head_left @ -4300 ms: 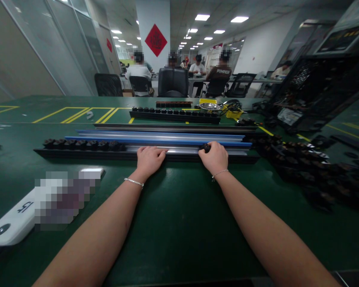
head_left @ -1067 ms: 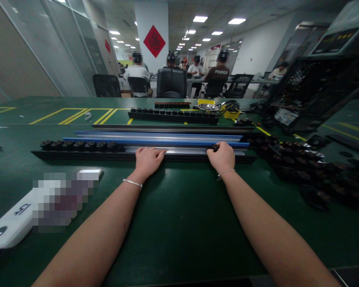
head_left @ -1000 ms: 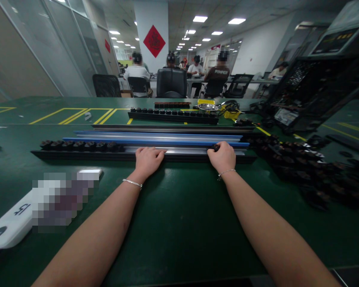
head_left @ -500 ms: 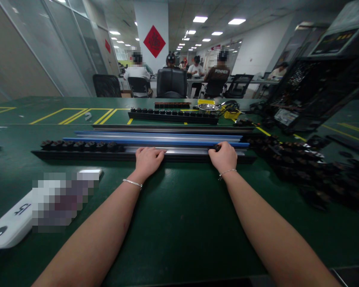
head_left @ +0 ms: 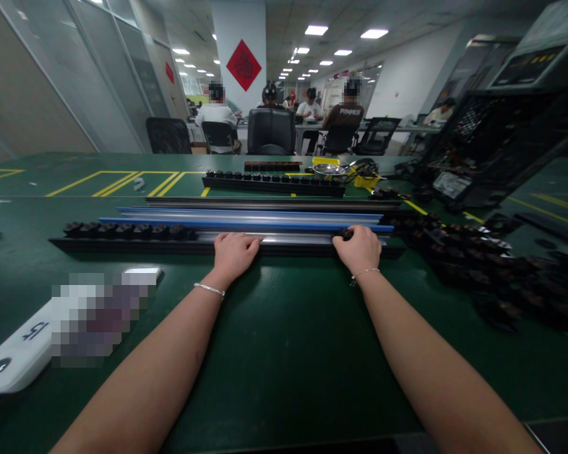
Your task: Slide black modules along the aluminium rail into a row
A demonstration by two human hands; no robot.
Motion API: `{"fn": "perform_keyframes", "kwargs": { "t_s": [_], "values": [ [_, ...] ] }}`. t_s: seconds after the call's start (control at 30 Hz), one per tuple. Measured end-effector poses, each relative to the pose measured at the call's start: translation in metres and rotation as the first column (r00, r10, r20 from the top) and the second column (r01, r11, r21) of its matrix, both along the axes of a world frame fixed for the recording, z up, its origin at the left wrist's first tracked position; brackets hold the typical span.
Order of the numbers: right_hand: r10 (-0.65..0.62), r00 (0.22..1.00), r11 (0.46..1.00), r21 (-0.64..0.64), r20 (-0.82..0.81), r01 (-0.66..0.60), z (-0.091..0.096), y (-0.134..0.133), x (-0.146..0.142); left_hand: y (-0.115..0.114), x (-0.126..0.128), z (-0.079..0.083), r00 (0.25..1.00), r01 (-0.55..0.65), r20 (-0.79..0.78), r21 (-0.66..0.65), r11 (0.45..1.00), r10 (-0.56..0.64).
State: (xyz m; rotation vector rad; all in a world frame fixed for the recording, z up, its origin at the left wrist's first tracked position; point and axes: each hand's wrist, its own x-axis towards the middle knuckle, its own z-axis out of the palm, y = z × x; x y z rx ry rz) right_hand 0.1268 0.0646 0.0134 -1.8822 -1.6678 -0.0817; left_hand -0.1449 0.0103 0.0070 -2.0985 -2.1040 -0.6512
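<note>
A long black rail [head_left: 293, 250] with a shiny channel lies across the table in front of me. Several black knob-like parts [head_left: 144, 231] sit in a row along its left end. My left hand [head_left: 235, 253] is closed over the middle of the rail, its fingertips hidden behind the edge. Farther right, my right hand [head_left: 360, 246] pinches a small black part [head_left: 345, 234] at the rail; the hand covers most of that part. Just behind stand blue-edged clear strips [head_left: 250, 217].
Loose black parts [head_left: 497, 265] are heaped at the right. A second rail with black parts [head_left: 274, 183] lies farther back, near a metal bowl [head_left: 329, 169]. A white device [head_left: 23, 343] rests at the left. An open black case [head_left: 506, 139] stands at the back right.
My right hand has slid slightly to the right along the rail with the small black part. My left hand has stayed in place.
</note>
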Motion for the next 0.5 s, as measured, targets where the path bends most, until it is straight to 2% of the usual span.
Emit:
{"fn": "perform_keyframes", "kwargs": {
  "t_s": [0.5],
  "values": [
    [-0.056,0.998,0.998,-0.021,0.018,0.057,-0.0023,0.0055,0.0084,0.0009,-0.0007,-0.0007,1.0,-0.005,-0.009,-0.001,1.0,0.005]
  ]
}}
